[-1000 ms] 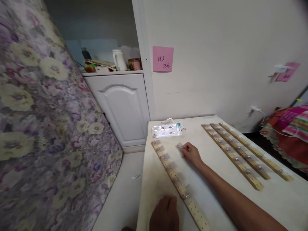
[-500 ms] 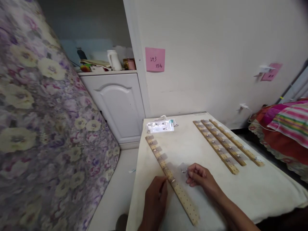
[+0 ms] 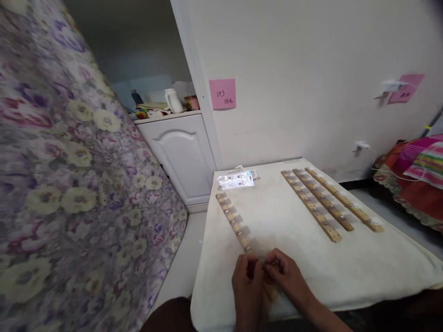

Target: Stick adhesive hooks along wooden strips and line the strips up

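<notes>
My left hand (image 3: 248, 283) and my right hand (image 3: 286, 273) meet over the near part of a perforated wooden strip (image 3: 236, 227). Small metal pieces with clear tabs are set along that strip. My right fingers are pinched on a small clear piece with a metal hook, now mostly hidden, though a glint shows between the fingertips. The left thumb and fingertips are closed beside it; what they grip is covered. Both hands hide much of the strip's near end.
Three similar strips (image 3: 313, 206) lie side by side at the table's right. A clear blister pack (image 3: 236, 180) with small metal parts rests at the back left. The cloth-covered table (image 3: 277, 203) stands against the wall, beside a floral curtain (image 3: 93, 184).
My right hand has carried the clear hook piece left and down to the strip. My left hand has shifted right along it, and the two now touch or nearly touch. The view has turned slightly.
</notes>
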